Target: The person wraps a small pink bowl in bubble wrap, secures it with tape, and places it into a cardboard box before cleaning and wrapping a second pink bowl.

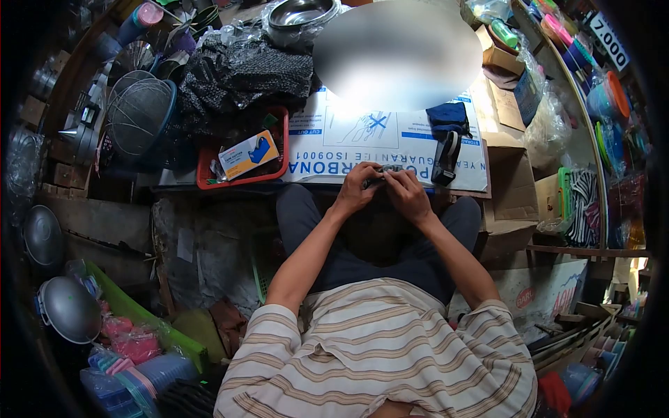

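My left hand (357, 189) and my right hand (408, 194) meet at the near edge of the table, above my lap. Fingers of both are closed around a small, dark greyish thing (390, 168) whose kind I cannot make out. Under and beyond them lies a white board with blue print (334, 150). Right of my hands rests a black strap-like object (446, 159), with a dark blue cloth-like item (448, 117) behind it. To the left stands a red plastic basket (205, 167) holding a tape cutter box (249, 157).
Black bubble wrap (244, 83) and metal bowls (296, 15) fill the back left. Sieves (136, 115) hang at the left. A cardboard box (512, 195) stands right of my knee, beside shelves of wrapped goods. A blurred oval hides part of the far table.
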Available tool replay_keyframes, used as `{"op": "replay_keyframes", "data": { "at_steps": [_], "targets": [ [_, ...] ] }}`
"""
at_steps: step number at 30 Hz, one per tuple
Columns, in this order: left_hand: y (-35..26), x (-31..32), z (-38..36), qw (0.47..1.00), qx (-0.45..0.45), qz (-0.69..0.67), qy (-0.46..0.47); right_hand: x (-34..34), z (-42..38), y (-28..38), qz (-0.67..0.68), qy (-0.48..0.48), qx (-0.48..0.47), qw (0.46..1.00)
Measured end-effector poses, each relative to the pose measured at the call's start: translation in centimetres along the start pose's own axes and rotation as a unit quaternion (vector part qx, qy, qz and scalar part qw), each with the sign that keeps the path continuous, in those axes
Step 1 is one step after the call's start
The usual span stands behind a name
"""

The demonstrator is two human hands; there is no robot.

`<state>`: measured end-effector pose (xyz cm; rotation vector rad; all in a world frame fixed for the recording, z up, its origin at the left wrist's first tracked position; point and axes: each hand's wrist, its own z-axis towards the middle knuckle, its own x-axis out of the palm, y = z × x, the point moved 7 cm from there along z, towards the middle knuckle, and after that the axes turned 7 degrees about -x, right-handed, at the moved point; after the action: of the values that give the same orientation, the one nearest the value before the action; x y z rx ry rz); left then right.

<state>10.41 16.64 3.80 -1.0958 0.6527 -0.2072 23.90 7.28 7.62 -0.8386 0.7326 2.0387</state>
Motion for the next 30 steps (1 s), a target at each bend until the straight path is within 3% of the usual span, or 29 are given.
{"op": "replay_keyframes", "data": {
  "at_steps": [5, 7, 13, 16, 18, 22, 28, 30],
  "targets": [
    [0.4, -0.5, -1.3, 0.999, -0.02, -0.015, 0.026, 0.2, -1.6, 0.1, 0.073, 0.012, 0.016, 0.997],
    [0.4, -0.7, -2.1, 0.999, -0.017, 0.004, 0.043, 0.7, -2.0, -0.7, 0.12, 0.013, 0.073, 0.99],
    [-1.0, -1.6, -1.5, 1.0, -0.021, 0.009, 0.013, -1.2, -0.9, -0.9, 0.093, -0.027, 0.095, 0.991],
    [-2.7, -2.4, 0.8, 1.0, 0.017, 0.009, -0.011, -2.4, 0.5, -1.6, 0.099, -0.075, 0.089, 0.988],
    [-4.0, -2.9, 2.0, 0.993, 0.094, 0.034, -0.055, -2.6, 1.5, -2.3, 0.099, -0.076, 0.094, 0.988],
    [-1.3, -1.9, 2.2, 0.998, 0.039, 0.04, -0.023, -0.4, 0.7, -3.4, 0.099, -0.071, 0.096, 0.988],
    [-2.5, -3.1, 1.7, 0.989, 0.086, 0.112, -0.042, 1.2, -0.2, -3.7, 0.103, -0.073, 0.119, 0.985],
    [-2.6, -3.3, 2.2, 0.993, 0.066, 0.098, -0.032, 1.3, 0.2, -4.0, 0.119, -0.07, 0.127, 0.982]
  ]
}}
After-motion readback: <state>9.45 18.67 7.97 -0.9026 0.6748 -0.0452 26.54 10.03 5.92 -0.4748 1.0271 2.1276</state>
